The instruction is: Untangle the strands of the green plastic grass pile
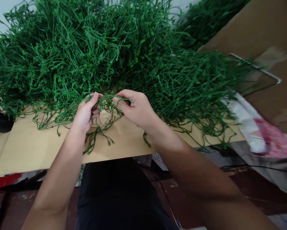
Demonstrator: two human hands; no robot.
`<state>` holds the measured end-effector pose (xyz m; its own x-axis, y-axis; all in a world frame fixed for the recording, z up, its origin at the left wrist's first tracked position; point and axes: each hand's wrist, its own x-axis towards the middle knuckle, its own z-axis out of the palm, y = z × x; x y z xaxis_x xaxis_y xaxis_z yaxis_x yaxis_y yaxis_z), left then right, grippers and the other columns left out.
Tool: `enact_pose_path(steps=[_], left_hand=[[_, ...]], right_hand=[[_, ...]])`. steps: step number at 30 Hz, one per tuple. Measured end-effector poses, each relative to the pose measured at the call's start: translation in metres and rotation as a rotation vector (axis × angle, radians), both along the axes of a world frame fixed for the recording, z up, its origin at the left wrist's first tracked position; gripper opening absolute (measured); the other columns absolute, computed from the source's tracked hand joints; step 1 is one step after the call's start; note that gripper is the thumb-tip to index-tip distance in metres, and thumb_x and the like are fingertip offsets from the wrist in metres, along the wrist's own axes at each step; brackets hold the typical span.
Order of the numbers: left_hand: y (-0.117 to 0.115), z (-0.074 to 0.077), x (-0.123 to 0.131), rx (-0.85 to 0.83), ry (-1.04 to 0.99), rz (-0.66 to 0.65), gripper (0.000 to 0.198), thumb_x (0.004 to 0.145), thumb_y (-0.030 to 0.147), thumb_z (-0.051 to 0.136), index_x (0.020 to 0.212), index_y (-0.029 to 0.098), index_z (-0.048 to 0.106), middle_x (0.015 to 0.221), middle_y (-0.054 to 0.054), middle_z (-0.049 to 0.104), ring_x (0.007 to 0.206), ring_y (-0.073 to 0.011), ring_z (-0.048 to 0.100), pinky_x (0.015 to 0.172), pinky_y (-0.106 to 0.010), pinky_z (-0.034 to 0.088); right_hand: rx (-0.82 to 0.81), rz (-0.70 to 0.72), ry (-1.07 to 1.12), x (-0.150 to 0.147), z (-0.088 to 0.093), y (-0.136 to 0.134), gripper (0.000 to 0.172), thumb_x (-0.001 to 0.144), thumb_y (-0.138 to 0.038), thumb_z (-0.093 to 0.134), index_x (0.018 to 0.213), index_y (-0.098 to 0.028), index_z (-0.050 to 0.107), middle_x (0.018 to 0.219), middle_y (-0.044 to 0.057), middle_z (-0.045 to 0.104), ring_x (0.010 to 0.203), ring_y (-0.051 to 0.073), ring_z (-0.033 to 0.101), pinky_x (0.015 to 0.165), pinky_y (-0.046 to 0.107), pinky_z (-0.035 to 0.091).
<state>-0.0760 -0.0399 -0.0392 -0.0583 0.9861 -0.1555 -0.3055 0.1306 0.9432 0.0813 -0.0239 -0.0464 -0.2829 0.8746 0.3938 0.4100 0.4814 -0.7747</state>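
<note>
My left hand is closed around a small bunch of thin green stems, whose loose ends hang below the palm over the board. To its right, my right hand pinches a green stem between thumb and fingers. Several strands stretch across the gap between both hands. Just beyond them rises a big tangled pile of green stems, which look like artificial greenery. Where the held strands end and the pile begins is hard to make out.
The pile lies on a tan board with its front edge near my lap. A brown cardboard sheet and a bent metal rod are at right, above a pink and white cloth. A black object sits at far left.
</note>
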Motion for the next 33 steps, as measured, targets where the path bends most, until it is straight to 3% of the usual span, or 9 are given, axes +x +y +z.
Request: enact_pose_path(steps=[5, 11, 14, 18, 24, 29, 33], left_hand=[[-0.001, 0.000, 0.001, 0.039, 0.006, -0.017, 0.026, 0.069, 0.036, 0.069, 0.073, 0.017, 0.053, 0.049, 0.009, 0.034, 0.037, 0.0001, 0.026, 0.034, -0.013, 0.017], [0.001, -0.005, 0.004, -0.003, 0.069, -0.034, 0.033, 0.068, 0.043, 0.069, 0.068, 0.016, 0.051, 0.046, 0.010, 0.019, 0.035, 0.0004, 0.017, 0.035, -0.014, 0.012], [0.006, -0.012, 0.006, -0.028, 0.118, 0.024, 0.034, 0.070, 0.045, 0.067, 0.066, 0.016, 0.049, 0.045, 0.009, 0.024, 0.035, -0.0001, 0.019, 0.035, -0.015, 0.010], [0.010, -0.018, 0.014, -0.007, 0.189, 0.090, 0.024, 0.078, 0.032, 0.061, 0.066, 0.017, 0.047, 0.046, 0.009, 0.031, 0.036, -0.0009, 0.022, 0.037, -0.015, 0.016], [0.010, -0.027, 0.027, 0.025, 0.302, 0.065, 0.023, 0.076, 0.028, 0.062, 0.061, 0.016, 0.048, 0.049, 0.007, 0.040, 0.044, -0.0042, 0.034, 0.046, -0.016, 0.029], [0.020, -0.043, 0.029, 0.078, 0.443, 0.095, 0.024, 0.071, 0.032, 0.067, 0.061, 0.017, 0.052, 0.060, 0.000, 0.054, 0.067, -0.0135, 0.054, 0.060, -0.022, 0.040], [0.022, -0.044, 0.028, 0.040, 0.589, 0.065, 0.025, 0.078, 0.035, 0.058, 0.063, 0.015, 0.053, 0.075, -0.005, 0.063, 0.083, -0.0183, 0.059, 0.076, -0.028, 0.042]], right_hand=[[0.055, -0.087, -0.015, 0.002, 0.000, -0.001, 0.026, 0.080, -0.037, 0.052, 0.063, -0.018, 0.046, 0.060, -0.003, 0.042, 0.055, 0.007, 0.035, 0.052, 0.023, 0.028], [0.071, -0.166, 0.042, 0.000, 0.007, -0.003, 0.039, 0.077, -0.031, 0.054, 0.052, -0.019, 0.026, 0.050, -0.005, 0.024, 0.050, 0.006, 0.023, 0.048, 0.024, 0.022], [0.140, -0.145, 0.050, -0.007, 0.010, -0.012, 0.039, 0.075, -0.022, 0.052, 0.050, -0.019, 0.021, 0.050, -0.005, 0.023, 0.050, 0.006, 0.023, 0.048, 0.024, 0.022], [0.314, -0.110, 0.075, -0.014, 0.006, -0.027, 0.038, 0.076, -0.016, 0.045, 0.051, -0.020, 0.017, 0.051, -0.004, 0.022, 0.050, 0.007, 0.023, 0.050, 0.024, 0.023], [0.418, -0.102, 0.047, -0.005, -0.002, -0.041, 0.038, 0.076, -0.013, 0.044, 0.052, -0.020, 0.015, 0.050, -0.005, 0.020, 0.047, 0.007, 0.022, 0.049, 0.025, 0.024], [0.422, -0.112, -0.014, 0.001, -0.005, -0.045, 0.040, 0.074, -0.009, 0.046, 0.052, -0.021, 0.015, 0.050, -0.005, 0.021, 0.046, 0.007, 0.022, 0.045, 0.025, 0.022], [0.496, -0.119, -0.022, 0.000, -0.007, -0.047, 0.041, 0.073, -0.005, 0.047, 0.053, -0.021, 0.015, 0.050, -0.005, 0.019, 0.046, 0.007, 0.022, 0.043, 0.024, 0.021]])
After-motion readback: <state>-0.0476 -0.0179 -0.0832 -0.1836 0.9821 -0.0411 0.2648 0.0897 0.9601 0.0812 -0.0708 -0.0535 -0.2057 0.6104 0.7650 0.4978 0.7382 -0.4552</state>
